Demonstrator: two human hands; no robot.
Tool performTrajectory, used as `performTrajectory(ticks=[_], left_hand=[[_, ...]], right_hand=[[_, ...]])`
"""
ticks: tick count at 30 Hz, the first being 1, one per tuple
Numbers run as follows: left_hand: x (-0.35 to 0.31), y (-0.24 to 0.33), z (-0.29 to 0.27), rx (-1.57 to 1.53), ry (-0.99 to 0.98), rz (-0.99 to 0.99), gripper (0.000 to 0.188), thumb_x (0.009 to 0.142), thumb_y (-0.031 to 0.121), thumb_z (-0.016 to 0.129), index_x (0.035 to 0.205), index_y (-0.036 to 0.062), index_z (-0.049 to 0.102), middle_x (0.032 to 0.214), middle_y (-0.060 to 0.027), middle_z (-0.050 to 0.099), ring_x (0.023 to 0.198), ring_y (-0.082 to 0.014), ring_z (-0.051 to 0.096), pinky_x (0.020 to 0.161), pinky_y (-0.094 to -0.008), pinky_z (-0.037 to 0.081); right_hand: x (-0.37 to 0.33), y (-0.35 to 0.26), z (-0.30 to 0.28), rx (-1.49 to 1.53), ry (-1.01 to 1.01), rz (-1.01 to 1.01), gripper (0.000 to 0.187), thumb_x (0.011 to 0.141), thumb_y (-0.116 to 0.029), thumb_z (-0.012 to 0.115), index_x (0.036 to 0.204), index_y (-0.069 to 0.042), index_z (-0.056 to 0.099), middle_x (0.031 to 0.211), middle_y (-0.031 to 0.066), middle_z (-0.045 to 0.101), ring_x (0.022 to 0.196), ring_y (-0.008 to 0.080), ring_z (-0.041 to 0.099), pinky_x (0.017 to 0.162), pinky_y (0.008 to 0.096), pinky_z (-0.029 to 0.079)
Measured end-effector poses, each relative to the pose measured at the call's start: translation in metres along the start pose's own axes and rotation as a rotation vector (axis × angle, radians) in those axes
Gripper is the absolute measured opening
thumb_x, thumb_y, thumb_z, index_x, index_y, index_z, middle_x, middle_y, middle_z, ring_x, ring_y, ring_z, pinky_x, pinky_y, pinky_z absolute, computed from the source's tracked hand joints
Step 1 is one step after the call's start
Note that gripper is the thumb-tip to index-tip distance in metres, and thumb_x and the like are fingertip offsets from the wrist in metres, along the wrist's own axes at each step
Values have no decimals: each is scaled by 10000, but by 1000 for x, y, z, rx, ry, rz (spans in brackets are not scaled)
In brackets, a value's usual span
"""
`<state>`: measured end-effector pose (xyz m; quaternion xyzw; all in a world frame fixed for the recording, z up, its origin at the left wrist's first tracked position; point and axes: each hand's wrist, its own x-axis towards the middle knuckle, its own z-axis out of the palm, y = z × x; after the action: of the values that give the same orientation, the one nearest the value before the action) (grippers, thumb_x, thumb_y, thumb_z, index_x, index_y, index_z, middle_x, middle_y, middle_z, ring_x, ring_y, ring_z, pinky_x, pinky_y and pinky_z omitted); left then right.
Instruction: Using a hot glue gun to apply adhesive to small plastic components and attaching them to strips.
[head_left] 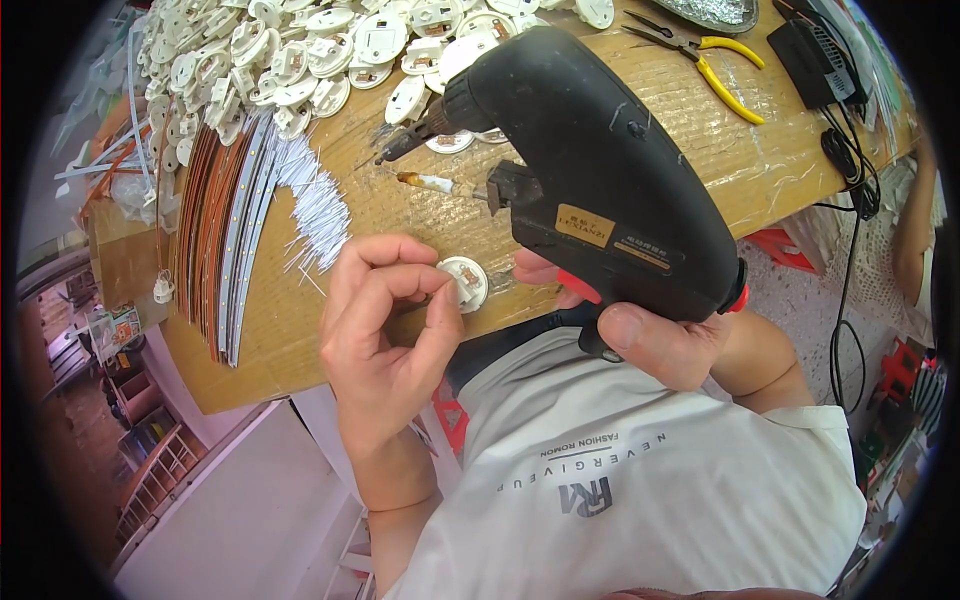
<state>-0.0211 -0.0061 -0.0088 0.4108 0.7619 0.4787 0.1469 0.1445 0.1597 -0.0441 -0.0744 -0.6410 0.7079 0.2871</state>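
Observation:
In my right hand (665,345) is a black soldering gun (600,140), its handle wrapped by my fingers near a red trigger. The gun's metal nozzle (408,140) points left, over the table. My left hand (385,340) is closed in a pinch at the left edge of a small round white plastic disc (468,284) with copper-coloured metal parts, near the table's front edge. The thumb and index finger hide part of that disc. Below the nozzle, a thin white piece with a brown, scorched-looking end (425,182) sticks out toward the left from the gun's front bracket.
A large pile of similar white discs (300,60) covers the back left. Long LED strips (225,230) and short white wires (315,195) lie left. Yellow-handled pliers (725,80), a metal dish (715,12) and a black adapter (815,62) with cable sit back right. Another person's arm (912,230) shows right.

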Motion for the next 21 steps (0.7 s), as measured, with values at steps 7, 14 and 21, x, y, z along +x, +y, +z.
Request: performTrajectory(ticks=[7, 14, 21], left_hand=[[-1, -1, 0, 19, 7, 24, 142, 784, -105, 776, 894, -35, 720, 1029, -110, 649, 871, -162, 638, 733, -259, 532], [-1, -1, 2, 4, 18, 14, 144, 773, -105, 776, 882, -34, 716, 1023, -112, 643, 875, -164, 629, 742, -258, 528], [-2, -2, 3, -30, 23, -18, 142, 774, -107, 778, 881, -37, 714, 1032, -117, 638, 882, -160, 628, 741, -258, 537]], right_hand=[[-20, -42, -16, 171, 57, 327, 290, 803, -7, 718, 1079, 77, 684, 979, 161, 718, 820, 247, 706, 734, 298, 545], [-35, -47, -28, 261, 86, 593, 239, 793, -19, 696, 1017, 60, 675, 930, 113, 704, 774, 175, 642, 690, 276, 500], [-44, -35, -25, 277, 69, 538, 225, 812, -28, 685, 1023, 49, 679, 882, 83, 704, 762, 132, 626, 676, 260, 495]])
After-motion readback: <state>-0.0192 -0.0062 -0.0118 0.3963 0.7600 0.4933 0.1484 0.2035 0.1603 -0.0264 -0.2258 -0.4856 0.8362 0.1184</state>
